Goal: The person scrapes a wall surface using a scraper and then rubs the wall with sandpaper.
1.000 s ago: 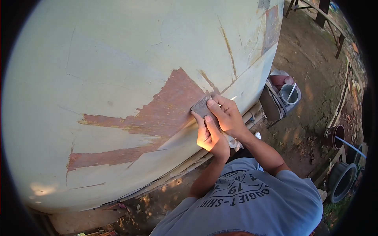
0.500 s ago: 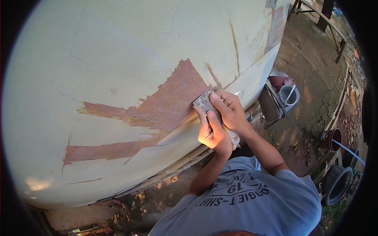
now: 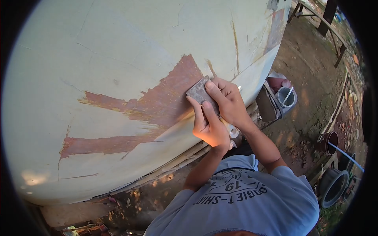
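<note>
Your left hand (image 3: 212, 131) and right hand (image 3: 231, 103) are both closed on a flat grey rectangular block (image 3: 199, 91), thumbs pressed on its upper face, the other fingers partly hidden; the block sits over the right-hand side of the reddish-brown patch (image 3: 165, 103) on the pale curved panel (image 3: 118, 47), though you cannot tell if it touches; to your right, a grey bucket (image 3: 292, 102) holds a white stick (image 3: 288, 94).
</note>
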`<state>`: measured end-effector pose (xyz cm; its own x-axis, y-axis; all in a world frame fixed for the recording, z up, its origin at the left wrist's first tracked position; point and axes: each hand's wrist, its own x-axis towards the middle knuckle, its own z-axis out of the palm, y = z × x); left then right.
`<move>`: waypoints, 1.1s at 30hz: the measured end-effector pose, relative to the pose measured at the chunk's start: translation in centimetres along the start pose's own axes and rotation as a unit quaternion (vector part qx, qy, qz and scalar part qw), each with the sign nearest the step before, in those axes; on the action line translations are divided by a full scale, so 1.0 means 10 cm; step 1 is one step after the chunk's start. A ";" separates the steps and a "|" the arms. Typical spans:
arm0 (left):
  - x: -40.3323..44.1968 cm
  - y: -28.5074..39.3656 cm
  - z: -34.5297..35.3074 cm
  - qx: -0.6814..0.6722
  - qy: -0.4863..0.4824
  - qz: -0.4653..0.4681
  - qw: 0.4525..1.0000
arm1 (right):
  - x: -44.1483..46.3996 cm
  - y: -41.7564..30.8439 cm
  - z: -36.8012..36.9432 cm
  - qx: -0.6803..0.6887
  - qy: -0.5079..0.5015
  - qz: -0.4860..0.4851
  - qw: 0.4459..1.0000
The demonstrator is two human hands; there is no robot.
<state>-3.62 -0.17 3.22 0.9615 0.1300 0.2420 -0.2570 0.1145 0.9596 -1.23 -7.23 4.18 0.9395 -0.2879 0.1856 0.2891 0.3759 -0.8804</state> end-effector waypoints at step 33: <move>0.09 0.18 0.09 -0.063 -0.003 0.035 0.997 | 0.10 -0.21 0.05 -0.011 -0.007 -0.006 1.000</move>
<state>-3.11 -0.77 5.27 0.9415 0.1360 0.3085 -0.3328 0.2288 0.9148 -0.78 -7.85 6.46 0.9385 -0.2797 0.2025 0.2966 0.3528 -0.8875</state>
